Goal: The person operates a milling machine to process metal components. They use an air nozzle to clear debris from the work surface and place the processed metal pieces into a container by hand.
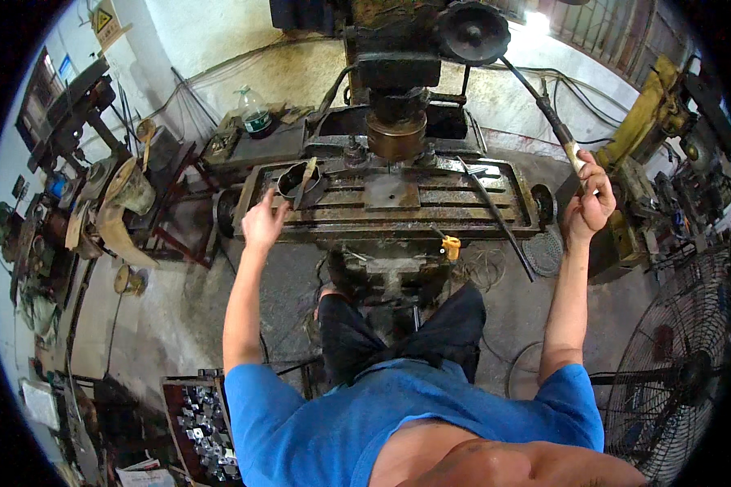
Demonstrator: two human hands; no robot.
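My right hand [590,201] is closed around the pale-wrapped end of a long dark lever [554,122], which runs up to the round black hub [473,32] of a machine. My left hand [263,221] is raised at the left front of the slotted machine table [349,213], fingers apart and holding nothing. Just beyond it stands a dark round pot [287,182] with a brush [305,183] leaning in it. Under the brownish spindle head [396,134] lies a flat square metal plate [391,195] with a small hole. Whether a tool touches it, I cannot tell.
A dark bar [499,219] juts over the table's front right edge, near a yellow fitting [451,247]. A large caged fan [678,365] stands at the right. Lower left sits a crate [173,422] of small metal parts. Behind is a clear bottle [253,114].
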